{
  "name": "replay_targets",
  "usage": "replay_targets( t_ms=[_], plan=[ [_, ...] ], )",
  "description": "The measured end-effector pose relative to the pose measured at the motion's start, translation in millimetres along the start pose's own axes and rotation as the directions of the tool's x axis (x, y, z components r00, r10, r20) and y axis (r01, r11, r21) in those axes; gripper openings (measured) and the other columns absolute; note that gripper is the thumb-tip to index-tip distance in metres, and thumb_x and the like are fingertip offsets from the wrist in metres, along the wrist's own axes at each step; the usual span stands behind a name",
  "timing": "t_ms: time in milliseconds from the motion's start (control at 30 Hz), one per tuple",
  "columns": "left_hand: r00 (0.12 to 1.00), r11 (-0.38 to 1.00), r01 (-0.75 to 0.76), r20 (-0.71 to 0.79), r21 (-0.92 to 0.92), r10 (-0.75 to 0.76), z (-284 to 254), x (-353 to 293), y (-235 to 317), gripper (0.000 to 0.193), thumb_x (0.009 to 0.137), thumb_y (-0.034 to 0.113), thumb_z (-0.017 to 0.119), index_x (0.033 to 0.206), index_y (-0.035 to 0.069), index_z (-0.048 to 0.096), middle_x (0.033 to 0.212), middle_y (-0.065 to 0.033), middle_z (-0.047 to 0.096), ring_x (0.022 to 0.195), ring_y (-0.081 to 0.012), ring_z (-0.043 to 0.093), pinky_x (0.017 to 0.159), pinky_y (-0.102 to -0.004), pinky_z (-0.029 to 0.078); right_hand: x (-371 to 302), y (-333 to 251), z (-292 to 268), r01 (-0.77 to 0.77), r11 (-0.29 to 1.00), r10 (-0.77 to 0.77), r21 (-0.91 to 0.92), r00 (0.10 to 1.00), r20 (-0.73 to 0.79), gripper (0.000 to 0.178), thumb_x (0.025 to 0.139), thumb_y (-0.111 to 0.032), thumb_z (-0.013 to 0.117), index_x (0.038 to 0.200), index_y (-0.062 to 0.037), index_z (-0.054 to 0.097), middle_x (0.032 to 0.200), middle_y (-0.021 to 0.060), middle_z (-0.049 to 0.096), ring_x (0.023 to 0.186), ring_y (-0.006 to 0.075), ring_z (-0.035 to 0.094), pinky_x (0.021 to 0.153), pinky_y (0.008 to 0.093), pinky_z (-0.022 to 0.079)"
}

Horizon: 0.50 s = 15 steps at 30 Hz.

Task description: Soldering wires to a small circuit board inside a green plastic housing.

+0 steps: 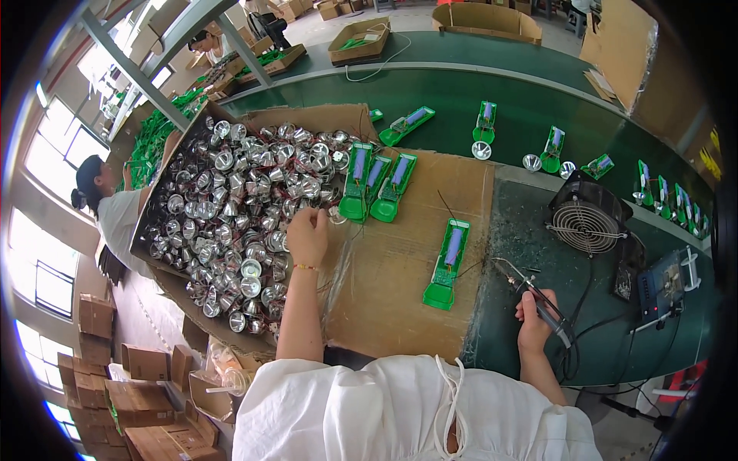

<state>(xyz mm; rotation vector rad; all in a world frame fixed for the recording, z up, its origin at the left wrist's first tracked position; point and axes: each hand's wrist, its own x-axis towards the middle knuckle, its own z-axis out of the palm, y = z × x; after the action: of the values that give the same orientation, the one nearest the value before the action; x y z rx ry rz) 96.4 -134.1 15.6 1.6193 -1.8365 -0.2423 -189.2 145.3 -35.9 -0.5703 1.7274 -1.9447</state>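
My left hand (308, 237) is at the right edge of a cardboard box heaped with silver lamp reflectors (250, 286). Its fingers are drawn together, and a silver reflector (336, 216) shows beside the fingertips; whether they grip it is hidden. In my right hand (536, 319) is a soldering iron (553, 316), with a thin curved wire feed near its tip, pointing up and left. Between my hands, a green flashlight housing (446, 265) with a purple battery cell and loose wires lies on a cardboard sheet (384, 292). Several similar green housings (393, 188) rest beside the box.
A black fan with a round grille (586, 227) and a blue soldering station (662, 284) stand at the right. Along the green conveyor (446, 100) lie more housings with reflectors. Other people work at the left (115, 200) and far left back.
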Motion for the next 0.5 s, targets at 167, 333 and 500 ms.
replay_targets(
  t_ms=[167, 333, 500],
  plan=[
    [0.860, 0.765, -0.494, 0.102, 0.413, 0.500, 3.6, 8.7, -15.6, 0.034, 0.072, 0.000, 0.052, 0.103, 0.015, 0.053, 0.085, -0.0075, 0.054, 0.084, -0.0277, 0.054, 0.070, -0.0390, 0.042, 0.8, -3.4, 0.5, -0.023, 1.000, 0.023, 0.003, 1.000, 0.015, 0.013, 0.082, -0.010, 0.061, 0.085, -0.0014, 0.052, 0.063, 0.0047, 0.055, 0.051, 0.0077, 0.050, 0.047, 0.0197, 0.041],
    [0.815, 0.740, -0.564, 0.103, 0.366, 0.571, 12.2, 13.8, -19.6, 0.024, 0.072, 0.004, 0.058, 0.093, 0.013, 0.057, 0.079, -0.0067, 0.054, 0.079, -0.0265, 0.054, 0.068, -0.0383, 0.042, 0.5, -2.9, -0.2, -0.019, 1.000, 0.019, 0.021, 0.999, 0.029, 0.014, 0.082, -0.011, 0.062, 0.085, -0.0019, 0.052, 0.064, 0.0048, 0.055, 0.051, 0.0076, 0.050, 0.047, 0.0197, 0.041],
    [0.867, 0.878, -0.478, -0.153, 0.012, 0.474, 10.9, 13.8, -20.7, 0.009, 0.073, 0.006, 0.064, 0.083, 0.007, 0.064, 0.080, -0.0071, 0.060, 0.075, -0.0224, 0.057, 0.064, -0.0317, 0.045, -0.1, -3.3, 0.1, -0.036, 0.999, 0.036, 0.018, 0.999, 0.031, 0.014, 0.082, -0.011, 0.063, 0.084, -0.0023, 0.052, 0.063, 0.0047, 0.056, 0.051, 0.0073, 0.050, 0.047, 0.0196, 0.041]
  ],
)
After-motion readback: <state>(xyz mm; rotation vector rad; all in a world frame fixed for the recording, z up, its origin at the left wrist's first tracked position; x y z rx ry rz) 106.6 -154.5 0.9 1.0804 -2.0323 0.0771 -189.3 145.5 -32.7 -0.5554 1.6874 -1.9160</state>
